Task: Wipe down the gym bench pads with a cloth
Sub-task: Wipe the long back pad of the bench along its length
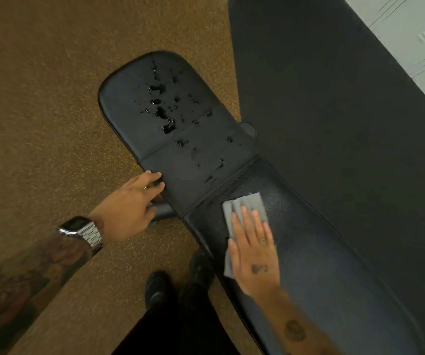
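Observation:
A black gym bench runs from upper left to lower right. Its seat pad carries several dark liquid drops and small puddles. The long back pad lies nearer to me, with a fine wet sheen near the gap between the pads. A folded grey cloth lies flat on the back pad just below that gap. My right hand presses flat on the cloth with straight fingers. My left hand rests with its fingertips on the seat pad's near left edge; a metal watch sits on that wrist.
Brown speckled floor spreads to the left. A black rubber mat lies to the right of the bench, with pale lockers at the top right. My two dark shoes stand beside the bench. A grey frame tube shows under the seat.

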`<move>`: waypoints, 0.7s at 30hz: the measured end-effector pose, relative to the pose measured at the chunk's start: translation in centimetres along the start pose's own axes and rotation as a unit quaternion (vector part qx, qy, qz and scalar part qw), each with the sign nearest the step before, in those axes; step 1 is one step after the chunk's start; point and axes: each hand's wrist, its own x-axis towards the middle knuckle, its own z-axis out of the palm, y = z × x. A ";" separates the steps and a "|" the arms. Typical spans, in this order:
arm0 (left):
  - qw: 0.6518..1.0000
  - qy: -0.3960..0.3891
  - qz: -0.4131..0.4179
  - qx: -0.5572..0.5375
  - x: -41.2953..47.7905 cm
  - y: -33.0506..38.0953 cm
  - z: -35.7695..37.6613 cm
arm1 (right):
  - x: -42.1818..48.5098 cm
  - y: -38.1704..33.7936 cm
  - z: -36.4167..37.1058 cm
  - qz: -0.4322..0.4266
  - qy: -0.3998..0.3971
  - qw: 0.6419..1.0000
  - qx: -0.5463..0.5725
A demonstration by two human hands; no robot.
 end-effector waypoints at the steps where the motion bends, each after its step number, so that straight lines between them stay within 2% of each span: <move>1: 1.000 -0.003 -0.005 0.000 0.1 0.2 -0.1 | 0.6 1.4 -0.4 0.025 0.002 1.000 0.005; 5: 1.000 0.007 -0.013 -0.005 0.0 0.3 0.2 | 6.3 4.3 -1.4 0.132 0.055 0.986 0.080; 8: 0.999 0.020 -0.019 -0.022 -0.1 0.0 0.6 | 12.1 4.9 -2.8 0.236 0.125 0.933 0.241; 9: 0.999 0.027 -0.020 -0.031 -0.1 -0.1 0.7 | 13.9 4.8 -4.1 0.248 0.123 0.917 0.287; 10: 0.998 0.037 -0.020 -0.041 0.0 -0.1 0.8 | 15.7 4.6 -5.0 0.240 0.103 0.910 0.323; 12: 0.996 0.060 -0.021 -0.065 0.1 -0.3 0.8 | 18.7 2.2 -6.5 0.175 0.075 0.927 0.323; 14: 0.991 0.082 -0.023 -0.105 0.3 -0.9 0.4 | 20.6 -1.5 -6.1 0.078 0.095 0.959 0.254; 16: 0.979 0.112 -0.026 -0.170 0.6 -1.7 -0.5 | 20.3 -5.7 -3.7 -0.009 0.044 0.990 0.130; 18: 0.962 0.159 -0.050 -0.217 0.9 -2.6 -1.6 | 18.2 -9.4 -1.3 -0.039 -0.005 0.996 0.083; 21: 0.950 0.206 -0.096 -0.215 1.5 -4.4 -3.5 | 13.9 -11.7 0.0 -0.133 -0.005 0.989 0.056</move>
